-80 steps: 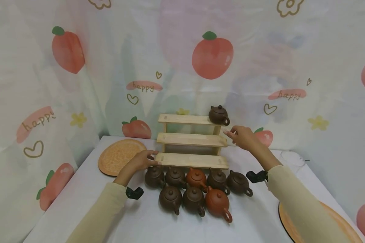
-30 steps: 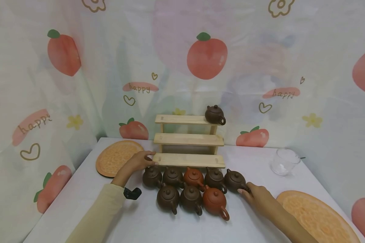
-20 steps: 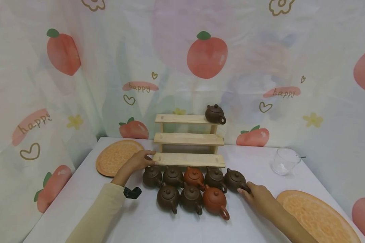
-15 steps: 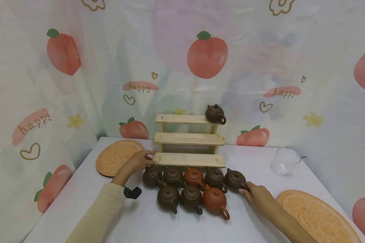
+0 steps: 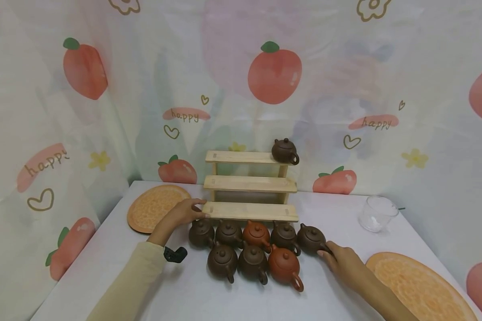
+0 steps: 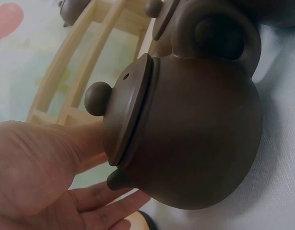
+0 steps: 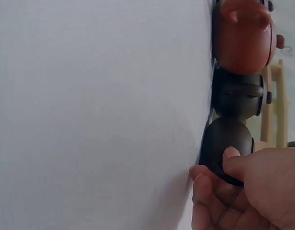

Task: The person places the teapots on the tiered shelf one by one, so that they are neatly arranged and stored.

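Observation:
A three-tier wooden shelf (image 5: 249, 183) stands mid-table with one dark brown teapot (image 5: 285, 150) on the right end of its top tier. Several brown and reddish teapots crowd the table in front of it. My left hand (image 5: 197, 210) rests with straight fingers on the left end of the bottom tier; in the left wrist view its palm (image 6: 37, 177) lies beside a large dark teapot (image 6: 185, 129). My right hand (image 5: 326, 253) grips the rightmost dark brown teapot (image 5: 310, 238) at its handle side. The right wrist view shows the thumb (image 7: 233, 160) on that pot (image 7: 224, 139), fingers curled under it.
Round orange mats lie at the left (image 5: 154, 207) and at the front right (image 5: 419, 285). A clear glass cup (image 5: 377, 213) stands at the right rear. A printed curtain closes in the back and sides. Bare white tablecloth (image 5: 201, 298) stretches before the teapots.
My right hand has come down from the shelf's right end to the rightmost teapot and has stayed on it for the last second. The left hand has not moved.

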Tool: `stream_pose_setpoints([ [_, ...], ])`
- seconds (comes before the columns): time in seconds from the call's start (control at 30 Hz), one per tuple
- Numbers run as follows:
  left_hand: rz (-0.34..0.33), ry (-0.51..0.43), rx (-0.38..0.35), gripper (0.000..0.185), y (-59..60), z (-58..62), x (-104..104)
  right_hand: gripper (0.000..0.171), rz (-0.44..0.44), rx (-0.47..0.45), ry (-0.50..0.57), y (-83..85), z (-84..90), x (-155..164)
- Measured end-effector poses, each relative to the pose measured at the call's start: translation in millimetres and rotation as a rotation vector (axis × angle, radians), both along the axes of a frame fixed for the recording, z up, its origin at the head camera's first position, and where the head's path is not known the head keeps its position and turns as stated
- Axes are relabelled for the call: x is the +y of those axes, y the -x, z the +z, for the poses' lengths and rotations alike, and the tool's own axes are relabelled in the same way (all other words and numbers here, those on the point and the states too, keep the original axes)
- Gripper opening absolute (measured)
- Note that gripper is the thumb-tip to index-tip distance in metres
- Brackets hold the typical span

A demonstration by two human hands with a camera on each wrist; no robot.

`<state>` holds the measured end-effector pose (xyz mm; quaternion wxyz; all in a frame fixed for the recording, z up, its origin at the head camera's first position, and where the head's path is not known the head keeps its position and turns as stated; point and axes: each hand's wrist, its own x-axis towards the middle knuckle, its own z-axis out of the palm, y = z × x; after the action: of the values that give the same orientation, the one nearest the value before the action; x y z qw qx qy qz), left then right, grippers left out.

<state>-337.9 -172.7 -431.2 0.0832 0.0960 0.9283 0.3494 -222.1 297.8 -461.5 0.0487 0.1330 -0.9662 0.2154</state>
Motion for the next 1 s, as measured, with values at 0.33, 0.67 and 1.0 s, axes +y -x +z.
stream_pose_setpoints([
  [0.33,0.000,0.000,0.003,0.062,-0.2,0.5,0.2,0.027,-0.044,-0.005,0.038,-1.0,0.8,1.1],
  [0.67,-0.017,-0.006,0.020,0.062,0.3,0.2,-1.4,0.027,-0.014,0.109,0.058,0.2,5.9,3.6],
  [1.0,-0.016,-0.005,0.015,0.062,0.3,0.4,-0.3,0.022,0.036,0.170,0.081,7.2,28.0,-2.7],
])
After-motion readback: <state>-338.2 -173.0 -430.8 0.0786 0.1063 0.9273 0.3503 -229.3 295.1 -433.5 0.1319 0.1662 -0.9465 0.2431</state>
